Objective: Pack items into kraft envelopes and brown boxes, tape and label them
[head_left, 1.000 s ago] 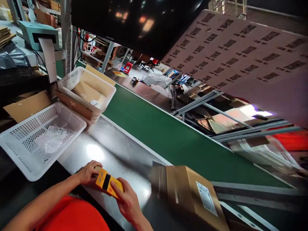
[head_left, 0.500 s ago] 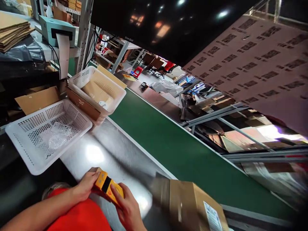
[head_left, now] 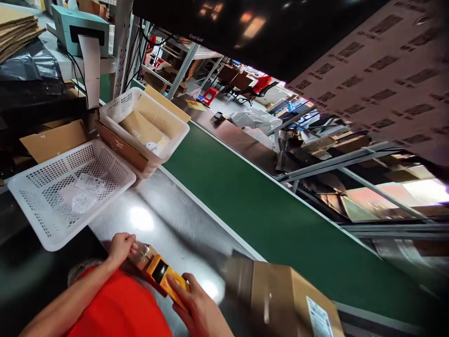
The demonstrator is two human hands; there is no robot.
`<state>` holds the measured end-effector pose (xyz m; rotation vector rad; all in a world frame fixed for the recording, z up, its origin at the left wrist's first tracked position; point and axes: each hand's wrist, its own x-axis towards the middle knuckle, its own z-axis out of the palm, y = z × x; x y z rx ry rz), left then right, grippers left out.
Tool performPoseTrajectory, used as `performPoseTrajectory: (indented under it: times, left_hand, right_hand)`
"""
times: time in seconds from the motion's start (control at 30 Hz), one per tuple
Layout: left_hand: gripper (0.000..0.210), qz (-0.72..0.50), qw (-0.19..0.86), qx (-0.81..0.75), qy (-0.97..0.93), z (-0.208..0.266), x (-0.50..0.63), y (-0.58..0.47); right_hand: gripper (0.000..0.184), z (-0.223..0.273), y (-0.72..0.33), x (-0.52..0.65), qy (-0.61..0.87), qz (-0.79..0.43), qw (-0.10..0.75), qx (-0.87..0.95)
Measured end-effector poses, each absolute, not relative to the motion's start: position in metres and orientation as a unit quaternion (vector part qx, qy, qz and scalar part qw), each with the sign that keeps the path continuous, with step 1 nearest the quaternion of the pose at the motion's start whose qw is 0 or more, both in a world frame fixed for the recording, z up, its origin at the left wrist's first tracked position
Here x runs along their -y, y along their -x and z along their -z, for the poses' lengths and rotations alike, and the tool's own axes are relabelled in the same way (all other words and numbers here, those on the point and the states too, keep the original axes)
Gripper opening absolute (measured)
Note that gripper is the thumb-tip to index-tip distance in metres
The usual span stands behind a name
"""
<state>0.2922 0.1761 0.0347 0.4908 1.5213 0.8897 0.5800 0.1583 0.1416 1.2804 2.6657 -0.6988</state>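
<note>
— Low in the frame, left of centre: yellow handheld device (head_left: 164, 277) with a black band, lying slantwise over the steel tabletop (head_left: 175, 224). Held at both ends?

— Held, yes. Left hand (head_left: 121, 248) curled at the upper end, fingers pinched narrow on a small brown piece (head_left: 142, 252) taped against the device's tip. Right hand (head_left: 198, 311) wrapped under the lower end, thumb laid flat along the yellow top.

— Beside it, to the right?

— Sat just right of the right hand: cardboard box (head_left: 291, 302), taped along one edge, white label (head_left: 319, 320) on top. Resting on the steel, its far corner close to the green conveyor belt (head_left: 266, 210).

— And further out, toward the left?

— Left of centre: white perforated basket (head_left: 70, 192) holding clear plastic bags (head_left: 82, 199). Above it, toward upper left: second white basket (head_left: 147, 121) stacked over a brown carton, with cardboard and something small and white inside. Top left corner: teal label printer (head_left: 79, 25), paper strip hanging down. Along the top: dark monitor (head_left: 245, 32); upper right: printed cardboard sheet (head_left: 382, 84). Bottom edge: orange sleeve (head_left: 119, 311).
</note>
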Motion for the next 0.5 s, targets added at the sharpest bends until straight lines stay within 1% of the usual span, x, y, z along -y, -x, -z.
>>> performPoseTrajectory:
  times: [0.13,0.23,0.3,0.4,0.43,0.5]
  left_hand:
    - [0.043,-0.366,0.609,-0.668,-0.22,-0.017,-0.17,-0.285]
    - [0.048,-0.341,0.588,-0.688,-0.253,-0.005,-0.169,-0.284]
    - [0.044,-0.326,0.559,-0.703,-0.295,0.001,-0.17,-0.284]
    - [0.03,-0.3,0.514,-0.715,-0.368,0.004,-0.171,-0.287]
    - [0.028,-0.287,0.502,-0.717,-0.39,0.004,-0.17,-0.289]
    - [0.032,-0.252,0.481,-0.724,-0.425,0.004,-0.166,-0.291]
  right_hand:
    - [0.062,-0.13,-0.578,-0.154,-0.447,0.184,0.049,-0.874]
    - [0.064,-0.13,-0.564,-0.16,-0.414,0.184,0.052,-0.89]
    - [0.064,-0.135,-0.555,-0.166,-0.396,0.186,0.06,-0.897]
    - [0.063,-0.142,-0.548,-0.172,-0.399,0.18,0.079,-0.896]
    - [0.063,-0.143,-0.547,-0.173,-0.4,0.179,0.084,-0.895]
    - [0.064,-0.144,-0.546,-0.173,-0.403,0.181,0.088,-0.893]
